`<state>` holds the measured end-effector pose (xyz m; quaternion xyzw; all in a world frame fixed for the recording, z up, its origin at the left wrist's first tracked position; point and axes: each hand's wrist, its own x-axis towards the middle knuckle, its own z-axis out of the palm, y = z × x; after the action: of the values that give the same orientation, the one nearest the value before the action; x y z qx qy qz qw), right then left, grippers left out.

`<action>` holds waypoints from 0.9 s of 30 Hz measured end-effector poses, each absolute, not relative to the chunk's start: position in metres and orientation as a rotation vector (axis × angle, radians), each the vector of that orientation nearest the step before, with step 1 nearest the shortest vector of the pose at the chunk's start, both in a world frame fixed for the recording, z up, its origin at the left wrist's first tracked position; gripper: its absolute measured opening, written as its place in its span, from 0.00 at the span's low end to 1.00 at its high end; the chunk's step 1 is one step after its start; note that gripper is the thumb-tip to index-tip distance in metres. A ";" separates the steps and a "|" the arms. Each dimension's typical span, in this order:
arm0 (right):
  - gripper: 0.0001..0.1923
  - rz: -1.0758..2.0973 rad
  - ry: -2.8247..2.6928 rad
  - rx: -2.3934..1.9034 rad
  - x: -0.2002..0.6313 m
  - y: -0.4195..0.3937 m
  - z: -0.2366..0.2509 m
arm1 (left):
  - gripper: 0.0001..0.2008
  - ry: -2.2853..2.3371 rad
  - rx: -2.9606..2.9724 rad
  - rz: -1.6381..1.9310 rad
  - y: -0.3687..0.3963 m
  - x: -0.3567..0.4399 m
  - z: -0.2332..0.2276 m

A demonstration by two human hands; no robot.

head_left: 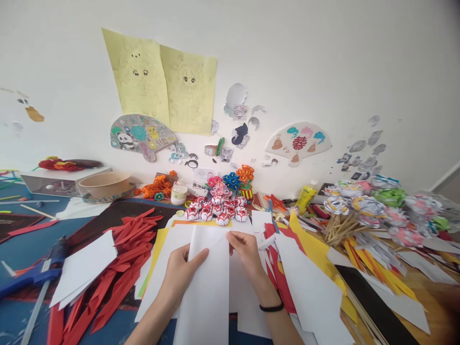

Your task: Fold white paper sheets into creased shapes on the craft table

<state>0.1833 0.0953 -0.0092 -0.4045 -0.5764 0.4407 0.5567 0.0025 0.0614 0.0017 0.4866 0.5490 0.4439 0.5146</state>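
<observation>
Below, both hands (215, 263) pinch white folded paper (208, 287); its lower edge cut off.

Red paper strips (124, 249) are lying piled at the left, a tan bowl (105, 184) is sitting far left, paper flowers on sticks (373, 211) are crowding the right, yellow drawings (161, 86) are hanging on the far wall.

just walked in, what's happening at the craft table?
A person is working a folded white paper sheet with both bare hands. The left hand presses its thumb on the sheet's left flap, while the right hand pinches the top right edge. The sheet lies on a stack of white and yellow paper. Red paper strips lie to the left, beside a blue glue gun. Small red-and-white paper flowers sit just beyond the sheet, and flowers on sticks lie to the right.
</observation>
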 end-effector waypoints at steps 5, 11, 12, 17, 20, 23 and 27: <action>0.20 1.059 -1.321 -0.976 0.184 0.096 -0.011 | 0.21 1.324 1.190 1.065 0.061 0.002 0.002; 0.20 1.044 -1.276 -1.009 0.183 0.097 -0.013 | 0.20 1.320 1.226 1.070 0.060 0.003 0.004; 0.20 1.037 -1.284 -1.005 0.183 0.097 -0.013 | 0.19 1.321 1.225 1.069 0.059 0.004 0.005; 0.21 1.029 -1.313 -0.987 0.185 0.097 -0.012 | 0.19 1.295 1.193 1.064 0.058 0.005 0.008; 0.21 1.056 -1.308 -0.969 0.185 0.097 -0.012 | 0.19 1.281 1.171 1.058 0.057 0.005 0.010; 0.20 1.069 -1.307 -0.961 0.184 0.097 -0.012 | 0.19 1.278 1.159 1.054 0.057 0.005 0.011; 0.20 1.065 -1.304 -0.960 0.184 0.096 -0.011 | 0.20 1.261 1.158 1.050 0.057 0.004 0.011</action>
<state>0.1837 0.0965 -0.0113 -0.4083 -0.5545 0.4530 0.5663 0.0043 0.0571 0.0106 0.4864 0.5299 0.4413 0.5366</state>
